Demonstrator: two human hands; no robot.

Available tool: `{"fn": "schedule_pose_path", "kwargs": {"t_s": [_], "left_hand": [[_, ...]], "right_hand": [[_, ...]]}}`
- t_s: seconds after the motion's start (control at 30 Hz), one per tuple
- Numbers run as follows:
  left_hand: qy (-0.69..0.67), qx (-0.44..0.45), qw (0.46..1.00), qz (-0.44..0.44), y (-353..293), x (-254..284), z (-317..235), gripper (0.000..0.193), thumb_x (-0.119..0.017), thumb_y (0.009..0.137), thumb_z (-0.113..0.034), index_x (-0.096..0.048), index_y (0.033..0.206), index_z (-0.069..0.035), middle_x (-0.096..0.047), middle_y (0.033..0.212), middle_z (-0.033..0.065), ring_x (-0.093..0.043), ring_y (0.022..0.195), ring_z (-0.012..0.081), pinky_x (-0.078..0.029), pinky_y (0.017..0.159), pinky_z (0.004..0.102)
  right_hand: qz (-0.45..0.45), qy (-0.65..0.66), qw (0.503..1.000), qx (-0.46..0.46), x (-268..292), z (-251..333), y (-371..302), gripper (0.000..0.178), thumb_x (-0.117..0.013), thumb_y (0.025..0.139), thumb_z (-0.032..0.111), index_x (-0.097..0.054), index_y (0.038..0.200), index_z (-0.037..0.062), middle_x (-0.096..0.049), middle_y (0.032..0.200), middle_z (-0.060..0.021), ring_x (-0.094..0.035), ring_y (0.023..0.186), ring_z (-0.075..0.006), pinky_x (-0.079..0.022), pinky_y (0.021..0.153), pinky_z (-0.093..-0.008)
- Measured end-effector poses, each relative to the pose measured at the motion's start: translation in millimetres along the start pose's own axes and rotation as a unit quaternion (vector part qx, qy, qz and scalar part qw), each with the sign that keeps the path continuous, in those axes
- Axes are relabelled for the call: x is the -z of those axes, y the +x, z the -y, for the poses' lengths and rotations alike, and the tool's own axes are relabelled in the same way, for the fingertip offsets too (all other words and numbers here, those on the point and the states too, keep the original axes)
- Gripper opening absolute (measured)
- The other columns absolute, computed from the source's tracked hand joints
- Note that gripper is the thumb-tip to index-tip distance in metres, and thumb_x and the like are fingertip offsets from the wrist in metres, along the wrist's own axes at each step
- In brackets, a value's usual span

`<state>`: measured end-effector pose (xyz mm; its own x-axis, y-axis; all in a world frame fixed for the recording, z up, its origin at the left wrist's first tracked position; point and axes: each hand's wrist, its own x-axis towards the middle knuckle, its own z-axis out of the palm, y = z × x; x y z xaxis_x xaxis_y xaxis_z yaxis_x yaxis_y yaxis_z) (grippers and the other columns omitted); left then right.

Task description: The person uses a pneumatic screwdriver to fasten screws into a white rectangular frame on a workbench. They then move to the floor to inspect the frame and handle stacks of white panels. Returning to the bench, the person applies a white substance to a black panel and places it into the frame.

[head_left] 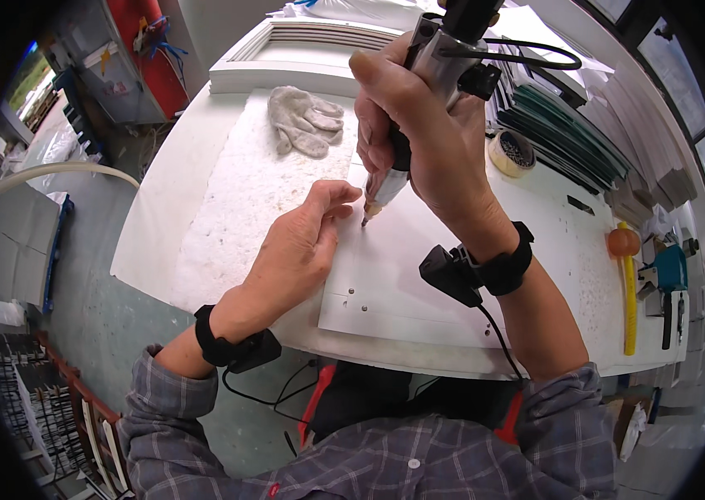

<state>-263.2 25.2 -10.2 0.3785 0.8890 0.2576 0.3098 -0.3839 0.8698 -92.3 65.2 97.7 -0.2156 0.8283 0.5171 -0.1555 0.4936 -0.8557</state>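
My right hand [427,125] is wrapped round a power screwdriver [445,62], a black and silver straight-bodied one held at a tilt. Its bit points down and meets the white panel [402,271], or sits just above it. Beside the bit is my left hand [294,250], its fingers loosely bent and a little apart, with nothing visible between them. Whether its fingertips touch the screwdriver's nose I cannot tell. Several small screw heads or holes [364,308] show along the panel's near edge.
A white glove [306,121] lies beyond my left hand. White framed pieces [286,58] stand at the back. On the right are a tape roll [512,154], stacked dark green sheets [560,133], a yellow-handled mallet [627,292] and a teal tool [670,268]. Cables hang from both wrist straps.
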Motion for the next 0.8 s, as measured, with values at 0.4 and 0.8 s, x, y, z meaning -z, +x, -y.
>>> {"fn": "schedule_pose_path", "kwargs": {"t_s": [0.4,0.8], "left_hand": [[0.093,0.017,0.992,0.080,22,16,-23,0.034,-0.043,0.100,0.005,-0.047,0.133,-0.002,-0.070,0.122,0.0230,-0.072,0.106,0.0350,-0.054,0.095,0.0457],[0.278,-0.198,0.928,0.146,216,-117,-87,0.018,-0.068,0.095,-0.018,-0.077,0.103,-0.004,-0.074,0.095,0.0146,-0.071,0.083,0.0308,-0.055,0.079,0.0417]], "right_hand": [[0.014,0.010,1.000,0.015,2,11,-2,0.026,-0.072,0.097,0.026,-0.071,0.086,0.0025,-0.070,0.069,-0.0035,-0.063,0.061,-0.0075,-0.051,0.056,-0.0259],[-0.242,-0.103,0.960,0.099,185,98,-58,0.033,-0.063,0.103,0.037,-0.063,0.112,0.0053,-0.066,0.091,-0.0058,-0.048,0.051,-0.0063,-0.045,0.051,-0.0255]]}}
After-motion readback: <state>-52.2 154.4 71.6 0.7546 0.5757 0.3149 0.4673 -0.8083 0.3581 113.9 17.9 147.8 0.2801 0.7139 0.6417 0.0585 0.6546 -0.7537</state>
